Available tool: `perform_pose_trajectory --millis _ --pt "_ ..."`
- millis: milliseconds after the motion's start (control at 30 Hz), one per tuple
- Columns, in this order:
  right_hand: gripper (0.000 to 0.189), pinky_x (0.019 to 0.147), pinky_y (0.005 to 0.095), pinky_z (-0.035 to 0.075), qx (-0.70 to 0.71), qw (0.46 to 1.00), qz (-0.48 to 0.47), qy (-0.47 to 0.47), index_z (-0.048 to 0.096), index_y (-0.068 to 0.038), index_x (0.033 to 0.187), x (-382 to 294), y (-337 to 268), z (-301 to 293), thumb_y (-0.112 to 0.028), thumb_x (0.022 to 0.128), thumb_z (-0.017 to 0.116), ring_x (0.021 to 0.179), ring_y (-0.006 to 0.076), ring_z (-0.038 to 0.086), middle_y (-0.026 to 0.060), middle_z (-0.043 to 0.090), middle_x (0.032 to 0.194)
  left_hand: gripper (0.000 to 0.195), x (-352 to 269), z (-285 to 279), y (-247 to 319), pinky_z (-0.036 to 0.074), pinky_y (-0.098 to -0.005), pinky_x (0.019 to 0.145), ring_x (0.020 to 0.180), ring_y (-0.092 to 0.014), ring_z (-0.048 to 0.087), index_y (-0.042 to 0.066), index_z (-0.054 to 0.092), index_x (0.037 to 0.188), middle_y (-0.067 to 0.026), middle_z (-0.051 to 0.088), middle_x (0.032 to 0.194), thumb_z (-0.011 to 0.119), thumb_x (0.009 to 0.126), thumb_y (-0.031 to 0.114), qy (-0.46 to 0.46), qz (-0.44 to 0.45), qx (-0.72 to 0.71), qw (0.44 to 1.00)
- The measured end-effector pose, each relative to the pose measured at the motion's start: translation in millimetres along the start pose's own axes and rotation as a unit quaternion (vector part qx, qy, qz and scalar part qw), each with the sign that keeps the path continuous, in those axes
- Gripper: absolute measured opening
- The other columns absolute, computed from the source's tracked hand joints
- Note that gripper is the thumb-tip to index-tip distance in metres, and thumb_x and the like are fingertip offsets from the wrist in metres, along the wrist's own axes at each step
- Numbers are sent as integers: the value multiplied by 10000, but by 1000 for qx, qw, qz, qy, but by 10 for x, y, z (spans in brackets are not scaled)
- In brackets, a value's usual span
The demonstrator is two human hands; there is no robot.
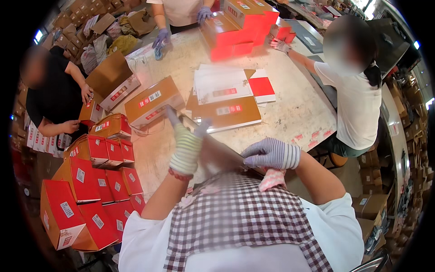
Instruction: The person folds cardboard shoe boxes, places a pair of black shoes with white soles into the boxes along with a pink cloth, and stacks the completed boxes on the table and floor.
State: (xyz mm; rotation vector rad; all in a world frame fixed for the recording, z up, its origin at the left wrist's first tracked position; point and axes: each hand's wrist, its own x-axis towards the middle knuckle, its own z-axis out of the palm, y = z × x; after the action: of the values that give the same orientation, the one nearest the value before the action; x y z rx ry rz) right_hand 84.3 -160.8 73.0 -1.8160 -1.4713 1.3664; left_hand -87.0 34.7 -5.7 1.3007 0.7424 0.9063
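Note:
A blurred brown sheet (219, 151), which looks like cardboard, is tilted between my hands against the table's near edge. My left hand (186, 146), in a green-and-white striped glove, grips its upper left part with thumb and fingers spread over the edge. On the right edge of the sheet, my right hand (272, 153) in a purple-and-white striped glove has its fingers closed. A pink-and-white cloth (273, 179) hangs just below that wrist. Beyond the sheet lie a stack of flat box blanks (222, 83) and a closed brown shoe box (153, 98).
Red-ended boxes (98, 193) are stacked at my left. A person in black (54, 88) handles a box beside an open-lidded box (115, 80). Across the worktable (289, 98), a gloved person (183, 13) stands near piled boxes (234, 30). Another person (353, 98) sits at the right.

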Motion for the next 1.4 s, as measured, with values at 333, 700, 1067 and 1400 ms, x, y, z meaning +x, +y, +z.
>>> perform_pose_trajectory --millis 333,700,1067,1400 --pt "357 742 433 540 -279 955 92 33 705 -70 1099 -194 -315 -97 -353 956 543 788 397 669 208 690 850 1194 -190 -449 79 254 -483 1190 1462 -342 247 134 12 1600 -172 187 1595 804 707 139 -24 81 130 988" --pt "314 835 447 535 -211 894 49 391 721 -36 978 493 96 -1065 -286 869 565 895 408 662 240 680 929 374 -415 -424 713 405 -491 1029 970 -249 631 127 609 827 -27 636 916 751 724 458 -322 515 489 626" --pt "420 744 359 570 -170 862 -69 472 617 -43 1217 134 -370 -597 -301 897 705 806 244 709 124 713 1042 325 -216 -359 547 407 -418 679 630 -288 550 93 554 687 -86 537 645 737 829 321 -238 376 552 705" --pt "298 744 368 542 -168 957 -34 236 708 -28 1059 252 705 321 -292 938 639 824 296 694 181 707 914 586 254 -746 1131 533 -412 777 868 -330 696 -43 662 1043 -206 704 901 653 886 521 -385 12 637 667"
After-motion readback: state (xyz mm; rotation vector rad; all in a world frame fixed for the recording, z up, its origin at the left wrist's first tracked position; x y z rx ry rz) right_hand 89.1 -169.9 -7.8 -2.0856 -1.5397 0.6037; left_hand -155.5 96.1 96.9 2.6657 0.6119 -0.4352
